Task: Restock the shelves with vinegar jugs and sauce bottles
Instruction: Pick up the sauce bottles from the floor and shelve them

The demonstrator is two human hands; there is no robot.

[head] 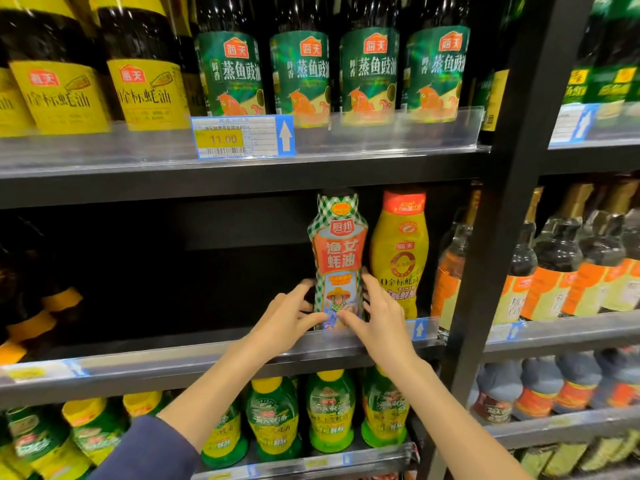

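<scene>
Left hand (291,315) and right hand (377,313) grip the green-checked plastic sauce bottle (339,258), seating it at the front edge of the dark shelf (207,356); next, probably a clean release.

Both bare forearms reach forward and up, converging. The left hand (291,317) and right hand (377,313) grip a bottle (337,258) low on its sides, fingers curled round it, thumbs nearly meeting in front.
</scene>
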